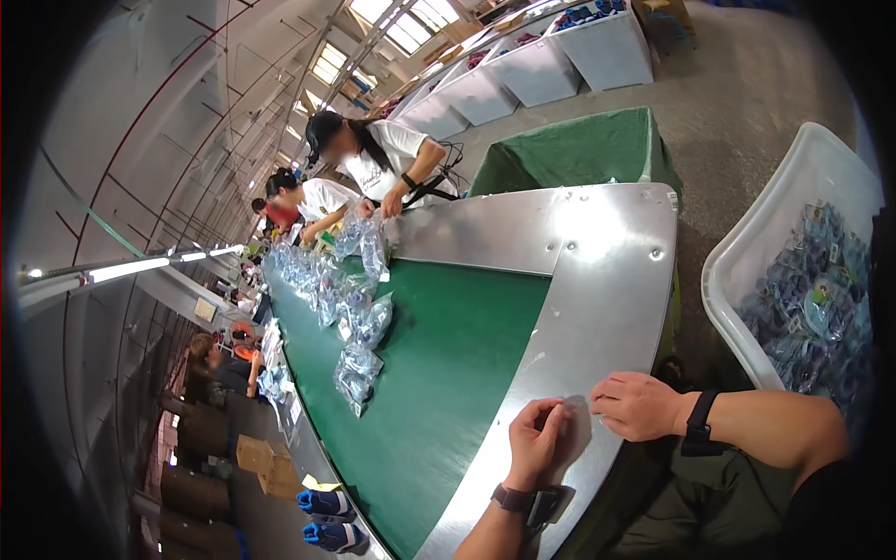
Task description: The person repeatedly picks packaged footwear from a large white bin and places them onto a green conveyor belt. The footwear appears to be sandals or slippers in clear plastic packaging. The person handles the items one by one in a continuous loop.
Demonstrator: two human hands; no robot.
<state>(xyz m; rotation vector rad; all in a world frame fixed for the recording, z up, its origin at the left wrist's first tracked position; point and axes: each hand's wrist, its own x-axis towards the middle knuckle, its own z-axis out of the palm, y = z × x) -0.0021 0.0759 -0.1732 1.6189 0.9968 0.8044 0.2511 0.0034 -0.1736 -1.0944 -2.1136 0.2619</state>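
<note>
1. While clear bags (pixel 357 371) of blue goods lie in a line along the green belt (pixel 448 373), cartons (pixel 266 465) and blue shoes (pixel 327 518) sit at far left, below the line.
2. At left of centre the bags run from mid-belt up toward two workers (pixel 373 163) in white shirts, who handle more bags at the far end. By the look of it the sorting is well under way there: several bags are already laid out, and none has come near the wearer's end.
3. Nearest the wearer, the belt's lower stretch and the steel rim (pixel 597 280) carry no bag.
4. On that rim the left hand (pixel 539 439) rests loosely curled, fingers bent inward, holding nothing; a dark watch sits on the wrist.
5. Just beside it the right hand (pixel 637 405) lies as a relaxed fist on the rim's edge, also with nothing in it, with a black wristband.
6. Behind the rim stands a green-draped bin (pixel 569 154), with white tubs (pixel 532 70) ranked beyond it.
7. At far right a white tub (pixel 756 252) holds a heap of bagged blue-and-purple items with small green tags, apparently stock yet to be fed on.
</note>
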